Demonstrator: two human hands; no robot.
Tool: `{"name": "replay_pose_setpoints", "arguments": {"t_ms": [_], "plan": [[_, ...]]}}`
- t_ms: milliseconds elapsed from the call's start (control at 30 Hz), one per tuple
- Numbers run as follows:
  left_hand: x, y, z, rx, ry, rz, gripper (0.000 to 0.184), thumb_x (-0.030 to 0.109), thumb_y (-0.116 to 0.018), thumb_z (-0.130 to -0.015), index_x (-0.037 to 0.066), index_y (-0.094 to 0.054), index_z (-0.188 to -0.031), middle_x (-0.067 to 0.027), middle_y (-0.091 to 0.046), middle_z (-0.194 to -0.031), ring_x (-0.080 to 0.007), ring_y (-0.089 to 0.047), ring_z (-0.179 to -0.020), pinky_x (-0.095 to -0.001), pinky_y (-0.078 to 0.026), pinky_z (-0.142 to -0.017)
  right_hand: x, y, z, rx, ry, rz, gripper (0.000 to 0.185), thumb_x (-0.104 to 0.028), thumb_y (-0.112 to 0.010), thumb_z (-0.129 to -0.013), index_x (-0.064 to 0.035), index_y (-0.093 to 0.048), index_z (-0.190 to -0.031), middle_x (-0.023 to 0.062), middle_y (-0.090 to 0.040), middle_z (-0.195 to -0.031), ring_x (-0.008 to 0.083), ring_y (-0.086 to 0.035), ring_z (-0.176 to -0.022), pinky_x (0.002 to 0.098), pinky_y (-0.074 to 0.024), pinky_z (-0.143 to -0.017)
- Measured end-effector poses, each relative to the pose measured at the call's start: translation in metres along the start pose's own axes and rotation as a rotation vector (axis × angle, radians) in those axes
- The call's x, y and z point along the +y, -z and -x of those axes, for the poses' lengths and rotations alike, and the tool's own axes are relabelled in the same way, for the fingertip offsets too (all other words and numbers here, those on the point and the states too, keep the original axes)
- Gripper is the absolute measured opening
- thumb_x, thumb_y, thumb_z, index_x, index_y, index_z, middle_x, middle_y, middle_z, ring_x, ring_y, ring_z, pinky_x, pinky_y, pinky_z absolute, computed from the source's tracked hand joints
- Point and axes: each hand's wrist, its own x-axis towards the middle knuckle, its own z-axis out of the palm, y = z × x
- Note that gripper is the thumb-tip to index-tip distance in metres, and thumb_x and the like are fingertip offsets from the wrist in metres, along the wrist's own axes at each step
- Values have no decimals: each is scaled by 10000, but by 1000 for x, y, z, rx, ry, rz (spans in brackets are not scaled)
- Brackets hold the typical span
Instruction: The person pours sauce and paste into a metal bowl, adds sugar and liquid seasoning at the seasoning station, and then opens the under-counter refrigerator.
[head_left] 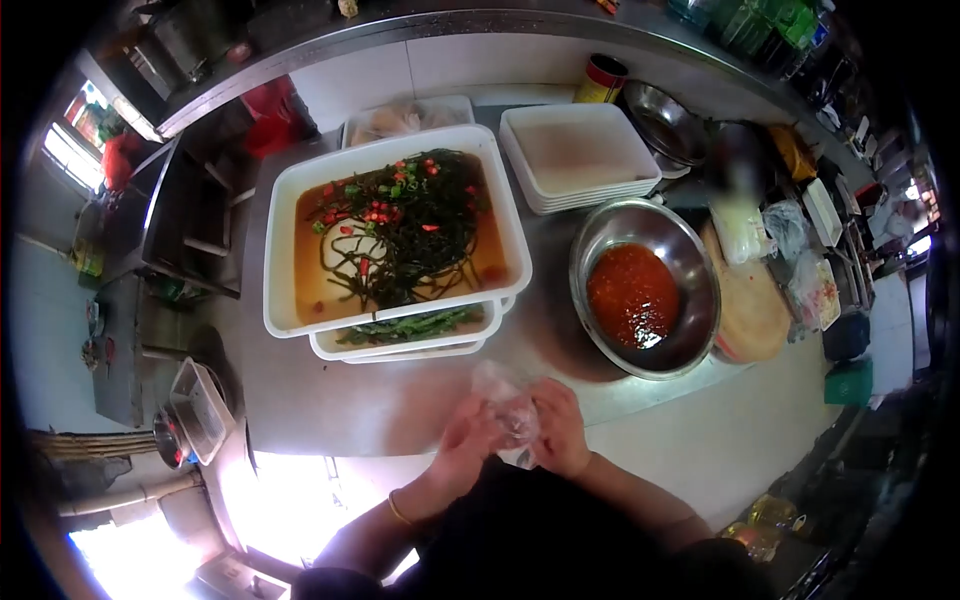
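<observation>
Between my hands, at the front edge of the steel table, is a crumpled clear plastic film or bag (514,418). My left hand (465,440) has its fingers closed on the left side of it. My right hand (559,428) pinches its right side. Beyond them a white tray (285,230) holds dark green strands with chopped red and green peppers in brown liquid. It rests over other white trays with greens. To the right of it stands a steel bowl (700,290) with red sauce (633,295).
A stack of white trays (580,150) stands at the back, beside a red and yellow can (601,80) and steel bowls (663,120). A round wooden board (752,305) and plastic bags (787,230) lie at the right. A shelf edge (400,48) runs across the back.
</observation>
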Motion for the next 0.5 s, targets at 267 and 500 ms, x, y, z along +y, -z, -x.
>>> {"name": "replay_pose_setpoints", "arguments": {"t_ms": [267, 500], "plan": [[-21, 76, -30, 179, -256, -767, 394, 173, -483, -987, 2, -451, -1341, -109, -465, -1369, -194, -447, -1239, -330, -350, -1041, 64, -3, -19, 287, -554, -410, 411, 14, -533, -852, -28, -483, -1258, 155, -588, -1165, 195, -616, -942, 297, -508, -789], [-50, 72, -2, 172, -519, -1137, 1008, 560, -649, -818, -18, -137, -1465, -218, -318, -1469, -314, -333, -1357, -436, -268, -1109, 96, -12, 7, 221, 203, 249, 543, -20, -631, -713, -140, -540, -1235, 183, -438, -1346, 367, -531, -1133, 436, -492, -876]]}}
